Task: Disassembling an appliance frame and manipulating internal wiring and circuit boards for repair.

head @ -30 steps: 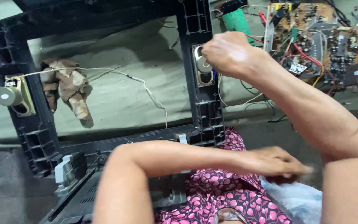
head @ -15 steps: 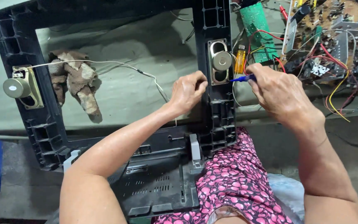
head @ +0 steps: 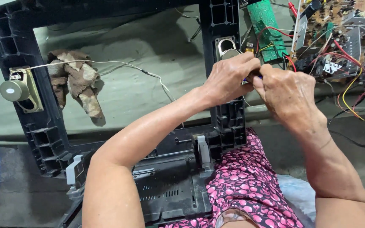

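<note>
Both your hands were up at the right post of the black plastic television frame (head: pixel 17 46), working shoulder to shoulder. Your left hand (head: pixel 229 78) was curled tight, fingers folded over just below the right speaker (head: pixel 227 47), whose oval metal rim and round magnet peeked out above your knuckles. Your right hand (head: pixel 288 95) was pressed against it, fingers closed in a pinch, and between the two hands a sliver of blue tool handle (head: pixel 248 79) showed. What kind of tool it was, you couldn't tell from here; the hands hid nearly all of it, and which of them really gripped it stayed unclear.

The frame lay tilted across your lap over the pink flowered cloth (head: pixel 250 185), its lower edge near your body. On its left post sat the left speaker (head: pixel 17 89), with a thin white wire (head: pixel 119 64) running from it across the open middle toward your left wrist. Through that opening lay a crumpled, worn work glove (head: pixel 77 82) on the grey-green sheet (head: pixel 157 42). Off to the upper right stood a green circuit board (head: pixel 266 25), and beside it a larger brown circuit board (head: pixel 339 33) tangled in red, yellow and white leads.
</note>
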